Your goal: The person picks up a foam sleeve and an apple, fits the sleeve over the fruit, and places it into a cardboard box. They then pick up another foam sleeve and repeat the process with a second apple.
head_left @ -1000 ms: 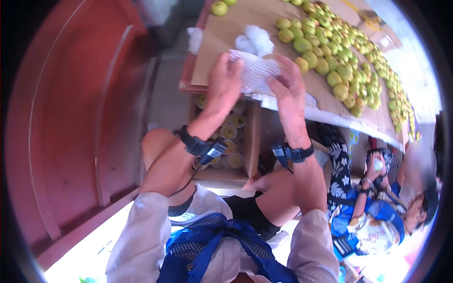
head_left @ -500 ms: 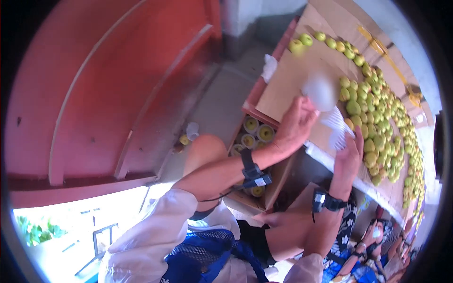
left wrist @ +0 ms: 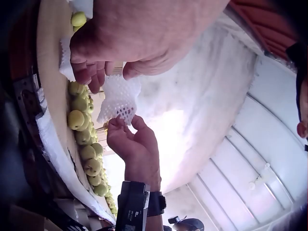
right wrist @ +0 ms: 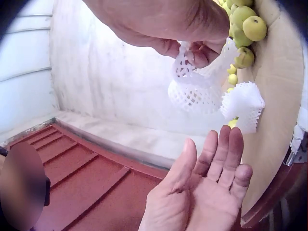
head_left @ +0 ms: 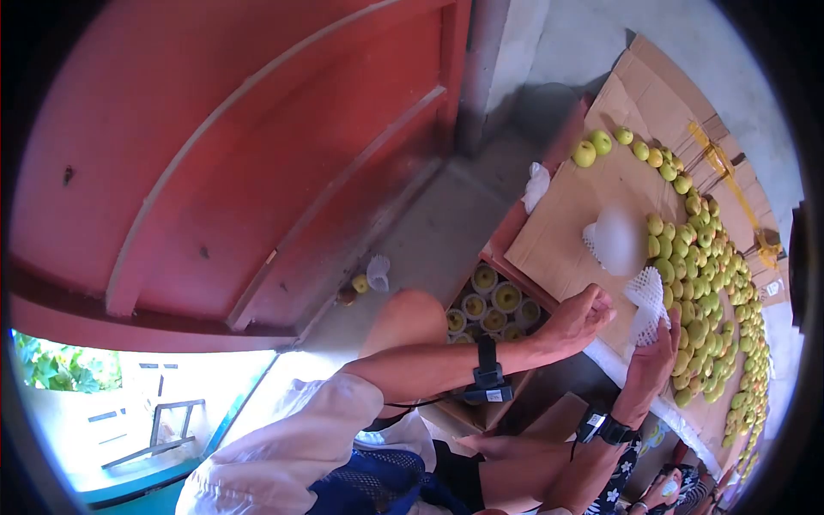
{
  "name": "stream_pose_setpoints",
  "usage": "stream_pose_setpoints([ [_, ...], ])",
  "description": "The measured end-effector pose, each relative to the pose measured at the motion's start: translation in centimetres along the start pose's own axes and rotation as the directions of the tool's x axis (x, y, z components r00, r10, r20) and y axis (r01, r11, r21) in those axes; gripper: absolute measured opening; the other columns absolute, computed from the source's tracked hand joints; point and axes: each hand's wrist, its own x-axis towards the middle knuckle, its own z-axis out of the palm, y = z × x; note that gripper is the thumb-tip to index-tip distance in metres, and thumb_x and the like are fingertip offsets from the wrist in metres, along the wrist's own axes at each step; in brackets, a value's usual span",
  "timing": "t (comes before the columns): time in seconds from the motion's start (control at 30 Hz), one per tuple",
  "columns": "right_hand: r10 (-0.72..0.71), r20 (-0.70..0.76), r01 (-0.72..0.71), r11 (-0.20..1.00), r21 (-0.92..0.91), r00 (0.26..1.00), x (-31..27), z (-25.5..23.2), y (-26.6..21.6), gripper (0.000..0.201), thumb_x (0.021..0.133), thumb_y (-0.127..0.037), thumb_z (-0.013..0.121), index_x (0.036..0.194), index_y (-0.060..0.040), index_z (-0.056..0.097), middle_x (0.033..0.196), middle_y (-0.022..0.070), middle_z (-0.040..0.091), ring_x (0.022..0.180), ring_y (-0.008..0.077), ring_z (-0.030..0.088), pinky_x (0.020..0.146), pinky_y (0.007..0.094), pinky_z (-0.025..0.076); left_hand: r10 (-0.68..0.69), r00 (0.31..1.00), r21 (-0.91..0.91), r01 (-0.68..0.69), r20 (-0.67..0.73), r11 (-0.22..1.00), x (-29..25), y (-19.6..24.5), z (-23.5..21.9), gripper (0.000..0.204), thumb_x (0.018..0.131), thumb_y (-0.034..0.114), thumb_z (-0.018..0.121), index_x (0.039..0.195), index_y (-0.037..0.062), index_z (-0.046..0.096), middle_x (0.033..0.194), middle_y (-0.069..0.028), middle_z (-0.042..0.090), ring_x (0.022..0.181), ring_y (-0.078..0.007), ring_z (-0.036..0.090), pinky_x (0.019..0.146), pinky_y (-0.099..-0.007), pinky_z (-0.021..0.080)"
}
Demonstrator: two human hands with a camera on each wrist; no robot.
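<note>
A white foam net sleeve hangs from my right hand, beside the apples. Thumb and fingertips of the right hand pinch the sleeve's edge in the left wrist view. My left hand is just left of the sleeve, apart from it. In the right wrist view the left hand shows a bare palm and relaxed fingers below the sleeve. More white foam, partly blurred, lies on the cardboard.
Below the table edge, a box holds cupped apples. A red door panel fills the left side. On the floor beside it lie a foam piece and fruit. Another person's hands show at the lower right.
The head view has swung toward the red door. Both hands were at the sleeve a second ago; the left has since come away from it, while the right still holds it.
</note>
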Motion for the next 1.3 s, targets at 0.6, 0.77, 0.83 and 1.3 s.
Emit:
stream_pose_setpoints([
  [0.6, -0.068, -0.077, 0.054, 0.983, -0.173, 0.995, 0.7, -1.6, 1.2, 0.044, 0.096, 0.000, 0.057, 0.140, 0.0027, 0.051, 0.123, 0.0118, 0.060, 0.100, 0.0187, 0.065, 0.084, 0.0296, 0.053, -0.014, 1.000, 0.000, 0.014, 0.007, 1.000, -0.5, 0.0, -0.3, 0.035, 0.101, 0.030, 0.062, 0.118, -0.0002, 0.057, 0.102, -0.0095, 0.067, 0.097, -0.0182, 0.064, 0.089, -0.0335, 0.052],
  [0.77, -0.111, -0.099, 0.109, 0.994, -0.017, 0.989, -0.8, 2.5, 0.5, 0.050, 0.092, 0.001, 0.064, 0.140, 0.0031, 0.049, 0.101, 0.0078, 0.066, 0.093, 0.0160, 0.065, 0.081, 0.0283, 0.051, -0.112, 0.993, -0.035, 0.114, 0.045, 0.993, 0.2, 0.9, -0.8, 0.039, 0.101, 0.025, 0.064, 0.125, -0.0040, 0.056, 0.122, -0.0130, 0.065, 0.110, -0.0184, 0.064, 0.095, -0.0329, 0.051],
  [0.83, -0.088, -0.088, 0.091, 0.995, 0.031, 0.992, -1.4, 3.2, 0.2, 0.051, 0.091, 0.003, 0.064, 0.140, 0.0031, 0.048, 0.100, 0.0071, 0.065, 0.092, 0.0150, 0.065, 0.081, 0.0284, 0.052, -0.157, 0.982, 0.000, 0.158, 0.107, 0.987, 0.5, 2.0, -1.0, 0.047, 0.101, 0.030, 0.064, 0.129, -0.0057, 0.055, 0.126, -0.0131, 0.063, 0.118, -0.0174, 0.059, 0.099, -0.0333, 0.048],
  [1.3, -0.043, 0.019, 0.045, 0.981, -0.190, 0.999, -5.9, 8.0, 2.7, 0.057, 0.087, -0.001, 0.064, 0.140, -0.0014, 0.044, 0.101, 0.0055, 0.060, 0.079, 0.0108, 0.056, 0.067, 0.0256, 0.047, -0.266, 0.961, -0.661, 0.248, 0.076, 0.708, 0.6, 3.9, -0.4, 0.036, 0.100, 0.021, 0.063, 0.131, 0.0025, 0.057, 0.119, -0.0048, 0.066, 0.108, -0.0162, 0.063, 0.096, -0.0343, 0.048],
])
